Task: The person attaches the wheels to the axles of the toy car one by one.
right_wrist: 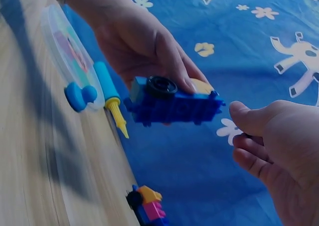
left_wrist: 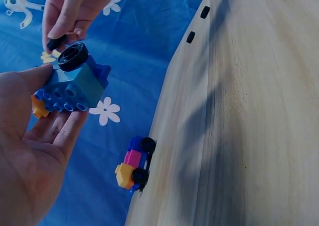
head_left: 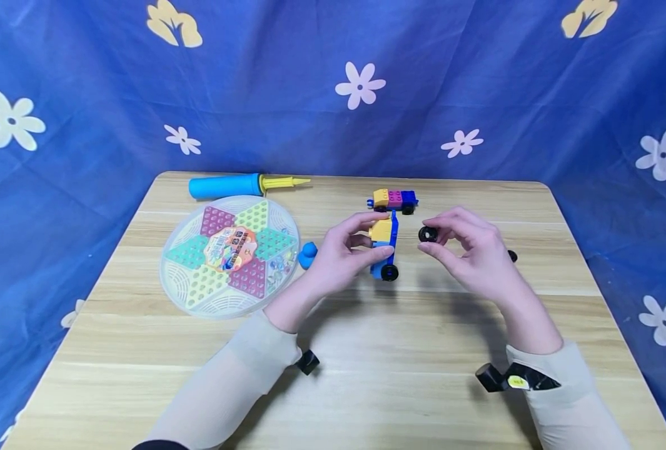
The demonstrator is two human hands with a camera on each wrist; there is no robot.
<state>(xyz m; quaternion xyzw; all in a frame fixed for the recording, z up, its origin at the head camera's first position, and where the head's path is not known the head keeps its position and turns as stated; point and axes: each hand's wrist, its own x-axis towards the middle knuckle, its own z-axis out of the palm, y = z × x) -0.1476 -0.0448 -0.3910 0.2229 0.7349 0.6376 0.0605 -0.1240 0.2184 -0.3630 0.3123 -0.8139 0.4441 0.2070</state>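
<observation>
My left hand (head_left: 346, 247) holds a toy block car (head_left: 382, 240) above the table, tipped on its side. The car has yellow and light blue blocks on a dark blue base, and one black wheel (left_wrist: 73, 57) shows on it. To its right, my right hand (head_left: 470, 250) pinches a loose black wheel (head_left: 428, 234) between thumb and fingers, apart from the car. In the right wrist view, the right hand's own fingers hide that loose wheel. The car's dark blue underside (right_wrist: 179, 109) faces the right hand there.
A second block car (head_left: 393, 199) stands behind on the table. Two loose wheels (left_wrist: 198, 24) lie at the right. Left of my hands are a round Chinese checkers board (head_left: 183, 284), a small blue knobbed piece (head_left: 307, 255) and a blue hand pump (head_left: 226, 185) with a yellow nozzle.
</observation>
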